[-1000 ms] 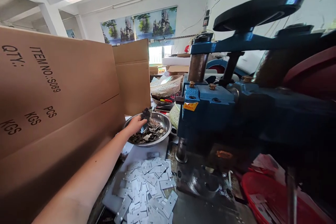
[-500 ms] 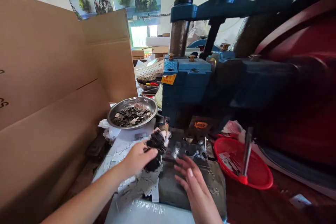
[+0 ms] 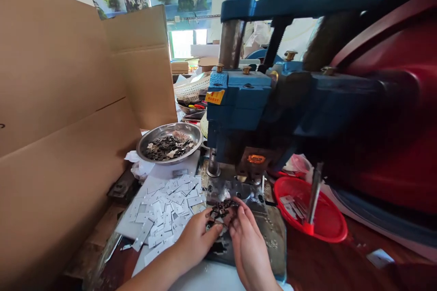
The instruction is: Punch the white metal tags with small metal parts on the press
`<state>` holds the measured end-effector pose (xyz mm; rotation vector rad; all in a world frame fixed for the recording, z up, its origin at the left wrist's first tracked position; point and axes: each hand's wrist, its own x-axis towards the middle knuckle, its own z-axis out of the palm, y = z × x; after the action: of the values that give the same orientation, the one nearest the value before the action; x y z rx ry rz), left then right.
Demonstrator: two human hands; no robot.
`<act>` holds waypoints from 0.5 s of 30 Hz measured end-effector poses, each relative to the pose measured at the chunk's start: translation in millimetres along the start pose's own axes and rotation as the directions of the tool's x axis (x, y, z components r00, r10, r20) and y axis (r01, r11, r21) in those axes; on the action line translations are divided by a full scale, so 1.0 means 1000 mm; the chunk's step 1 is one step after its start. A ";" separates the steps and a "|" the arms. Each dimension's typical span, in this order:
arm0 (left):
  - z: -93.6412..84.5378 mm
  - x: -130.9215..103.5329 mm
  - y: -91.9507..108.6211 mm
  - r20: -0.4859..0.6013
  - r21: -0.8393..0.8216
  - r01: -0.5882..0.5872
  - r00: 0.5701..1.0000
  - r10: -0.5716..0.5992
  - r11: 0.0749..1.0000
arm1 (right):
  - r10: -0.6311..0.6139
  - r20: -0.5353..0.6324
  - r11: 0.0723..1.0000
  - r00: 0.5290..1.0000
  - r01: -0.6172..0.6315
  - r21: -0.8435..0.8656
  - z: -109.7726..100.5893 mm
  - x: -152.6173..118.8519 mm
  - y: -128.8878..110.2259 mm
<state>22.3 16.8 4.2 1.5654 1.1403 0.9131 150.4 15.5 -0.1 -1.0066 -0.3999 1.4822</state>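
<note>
My left hand (image 3: 200, 238) is closed around a clump of small dark flat metal pieces (image 3: 221, 209), its thumb along the near side. From the right, my right hand (image 3: 249, 241) cups the same clump, fingers together and curved against its edge. The clump is in front of the press die (image 3: 235, 191), above the dark metal press bed (image 3: 278, 236). To the left, many thin pale plates with small holes (image 3: 167, 213) lie heaped on a white surface. Behind them, a steel bowl (image 3: 150, 160) holds more dark pieces.
The blue press (image 3: 239, 109) stands directly ahead, with a red flywheel (image 3: 392, 91) on its right. A red plastic basin (image 3: 332, 218) with some plates in it is at the right, a metal rod rising from it. Tall cardboard (image 3: 61, 77) walls the left side.
My left hand has brought the dark clump right and toward me, uncovering the pale plates. My right hand has closed in from beside it and now touches the clump.
</note>
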 end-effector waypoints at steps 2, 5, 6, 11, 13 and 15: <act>-0.001 0.001 -0.003 0.006 -0.019 0.004 1.000 -0.004 1.000 | 0.024 0.002 1.000 1.000 -0.024 0.011 -0.003 0.000 -0.001; -0.003 0.003 -0.005 0.028 -0.035 0.033 0.999 -0.032 0.999 | 0.051 0.032 0.999 0.998 -0.051 -0.001 -0.009 0.001 -0.003; -0.004 0.004 -0.005 0.036 -0.034 0.041 0.999 -0.040 0.999 | 0.050 0.041 0.999 0.998 -0.049 -0.016 -0.011 0.000 -0.004; -0.005 0.004 -0.004 0.060 0.007 0.049 0.997 -0.049 0.999 | 0.001 -0.002 0.985 1.000 -0.001 -0.170 -0.017 -0.002 -0.008; -0.005 0.002 -0.005 0.050 0.069 0.048 0.997 -0.052 0.996 | -0.015 -0.002 0.971 1.000 0.014 -0.238 -0.019 -0.002 -0.007; -0.005 -0.001 -0.005 0.033 0.174 0.045 0.998 -0.052 0.984 | -0.030 0.029 0.945 0.999 0.037 -0.324 -0.022 -0.002 -0.006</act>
<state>16.6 17.7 0.5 1.6794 1.2537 0.7663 170.5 8.0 -6.8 -1.2352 -0.6923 1.4259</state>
